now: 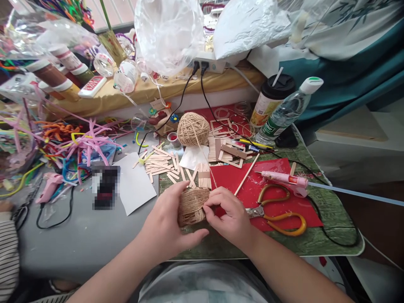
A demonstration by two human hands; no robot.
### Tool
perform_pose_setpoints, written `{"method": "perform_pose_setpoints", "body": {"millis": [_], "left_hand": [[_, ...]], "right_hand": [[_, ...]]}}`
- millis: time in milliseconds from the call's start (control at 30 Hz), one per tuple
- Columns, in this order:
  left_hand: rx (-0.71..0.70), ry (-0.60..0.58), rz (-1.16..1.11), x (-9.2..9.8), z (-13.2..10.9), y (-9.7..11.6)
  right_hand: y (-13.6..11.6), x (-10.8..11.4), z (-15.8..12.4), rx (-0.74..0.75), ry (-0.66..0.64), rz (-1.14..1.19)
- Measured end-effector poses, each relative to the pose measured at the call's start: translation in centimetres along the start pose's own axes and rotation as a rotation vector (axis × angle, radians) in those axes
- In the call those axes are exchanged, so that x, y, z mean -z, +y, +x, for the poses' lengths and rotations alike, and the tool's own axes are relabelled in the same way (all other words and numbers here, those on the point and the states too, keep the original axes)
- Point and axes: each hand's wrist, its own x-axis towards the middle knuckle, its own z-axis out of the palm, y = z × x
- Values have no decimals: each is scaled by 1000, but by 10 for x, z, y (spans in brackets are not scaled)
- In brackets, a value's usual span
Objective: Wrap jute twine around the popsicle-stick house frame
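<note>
Between my hands is a small block-like piece wrapped in jute twine (192,206). My left hand (167,219) grips its left side, the thumb stretched out below it. At its right edge, my right hand (229,214) pinches the twine strand with thumb and forefinger. That strand runs up to a ball of jute twine (193,128) behind. Scissors with orange handles (279,210) lie just right of my right hand, their blades partly hidden by it. Under them is a red sheet (265,168), with a pink glue gun (285,179) on top.
Loose craft sticks (159,162) and a bundle of sticks (204,176) lie ahead. A water bottle (288,109) and a lidded cup (271,97) stand back right. White paper (135,183) and pipe cleaners (88,143) are left; a person's striped sleeve (9,252) shows at the edge.
</note>
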Motion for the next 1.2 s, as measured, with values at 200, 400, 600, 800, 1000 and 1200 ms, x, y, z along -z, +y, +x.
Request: {"method": "perform_pose_setpoints", "body": {"millis": [200, 400, 600, 800, 1000, 1200], "left_hand": [[-32, 53, 94, -16, 9, -2], [-16, 135, -27, -14, -4, -25], [-124, 311, -128, -30, -16, -44], [-138, 380, -173, -43, -15, -54], [-121, 340, -334, -31, -8, -41], [20, 193, -398, -15, -3, -29]], "right_hand": [[3, 3, 0, 0, -10, -25], [4, 7, 0, -2, -27, -21], [4, 4, -2, 84, -85, 2], [8, 2, -4, 108, -64, -52], [6, -2, -4, 44, -52, -23], [5, -5, -6, 14, -28, -11]]}}
